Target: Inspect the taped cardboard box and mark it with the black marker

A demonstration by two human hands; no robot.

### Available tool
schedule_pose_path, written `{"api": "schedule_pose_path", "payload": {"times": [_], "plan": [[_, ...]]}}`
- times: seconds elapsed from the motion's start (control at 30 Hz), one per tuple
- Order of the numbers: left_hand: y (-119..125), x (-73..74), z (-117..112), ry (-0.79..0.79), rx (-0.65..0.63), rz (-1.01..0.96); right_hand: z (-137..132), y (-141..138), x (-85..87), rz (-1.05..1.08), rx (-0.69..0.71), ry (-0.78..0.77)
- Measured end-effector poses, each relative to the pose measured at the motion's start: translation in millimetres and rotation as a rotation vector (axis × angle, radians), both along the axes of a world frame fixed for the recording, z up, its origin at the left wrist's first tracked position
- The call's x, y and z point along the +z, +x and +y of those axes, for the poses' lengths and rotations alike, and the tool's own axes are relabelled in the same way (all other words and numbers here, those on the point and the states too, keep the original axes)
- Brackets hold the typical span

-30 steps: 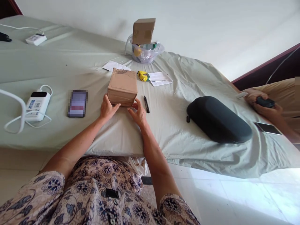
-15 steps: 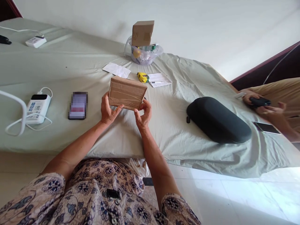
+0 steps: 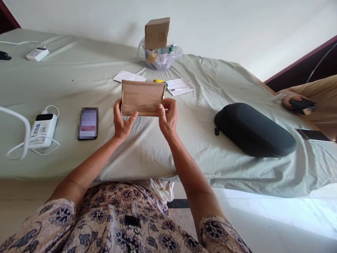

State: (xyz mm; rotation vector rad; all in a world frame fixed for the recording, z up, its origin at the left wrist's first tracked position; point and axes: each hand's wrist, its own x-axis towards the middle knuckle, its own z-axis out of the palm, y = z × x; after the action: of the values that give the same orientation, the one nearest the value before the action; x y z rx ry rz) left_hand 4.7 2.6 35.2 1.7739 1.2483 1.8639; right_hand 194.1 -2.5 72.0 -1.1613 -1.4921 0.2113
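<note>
A brown cardboard box [image 3: 143, 95], its surface shiny as if covered with clear tape, is held up over the cloth-covered table. My left hand [image 3: 122, 121] grips its lower left corner, thumb on the near face. At the lower right, my right hand [image 3: 168, 116] is closed on it in the same way; the fingers behind the box are mostly hidden. Just beyond the box lie a yellow tape measure [image 3: 159, 81], partly covered by it, a folded white paper [image 3: 129, 76], and another paper [image 3: 181, 86] with a pen [image 3: 178, 89] on it.
A clear plastic basket [image 3: 163, 63] at the back carries another cardboard box [image 3: 157, 33]. To the left are a phone [image 3: 88, 123] and white power banks [image 3: 43, 130] with cables. A black case [image 3: 255, 130] lies right, near a co-worker's hand [image 3: 292, 100] holding a black object [image 3: 302, 105].
The box has turned level and squarer to me, covering more of the tape measure. My right hand has shifted its grip up along the right side. The whole view has swung slightly.
</note>
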Motion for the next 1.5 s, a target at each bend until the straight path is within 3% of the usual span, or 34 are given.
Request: {"api": "schedule_pose_path", "payload": {"times": [0.13, 0.23, 0.4, 0.5, 0.57, 0.77, 0.9, 1.23, 1.5], "plan": [[-0.2, 11.9, 8.8, -0.029, -0.01, -0.028, 16.8, 3.4, 16.2, -0.065, 0.045, 0.023], [-1.9, 24.1, 10.5, -0.071, -0.054, -0.067, 21.1, 1.3, 16.7, -0.079, 0.055, 0.042], [-4.8, 50.9, 2.2, -0.137, -0.184, -0.035, 14.7, -10.1, -5.1, 0.002, -0.053, 0.154], [-3.9, 55.6, 1.8, -0.119, -0.191, 0.028, 11.1, -15.9, -19.9, 0.043, -0.129, 0.208], [-1.0, 48.4, 4.0, -0.098, -0.17, 0.047, 9.1, -17.7, -27.7, 0.05, -0.155, 0.209], [6.2, 0.7, 0.6, -0.04, -0.108, -0.05, 3.2, -16.3, -46.4, 0.047, -0.116, 0.178], [0.6, -20.0, -3.5, -0.018, -0.108, -0.033, 3.9, -14.0, -54.8, -0.012, -0.122, 0.171], [1.0, -29.5, -1.5, -0.092, -0.08, -0.104, -2.3, -30.8, -57.8, -0.069, -0.103, 0.118], [8.3, -25.9, -6.7, -0.136, -0.056, -0.06, -3.6, -20.3, -63.9, -0.065, -0.107, 0.1]]}}
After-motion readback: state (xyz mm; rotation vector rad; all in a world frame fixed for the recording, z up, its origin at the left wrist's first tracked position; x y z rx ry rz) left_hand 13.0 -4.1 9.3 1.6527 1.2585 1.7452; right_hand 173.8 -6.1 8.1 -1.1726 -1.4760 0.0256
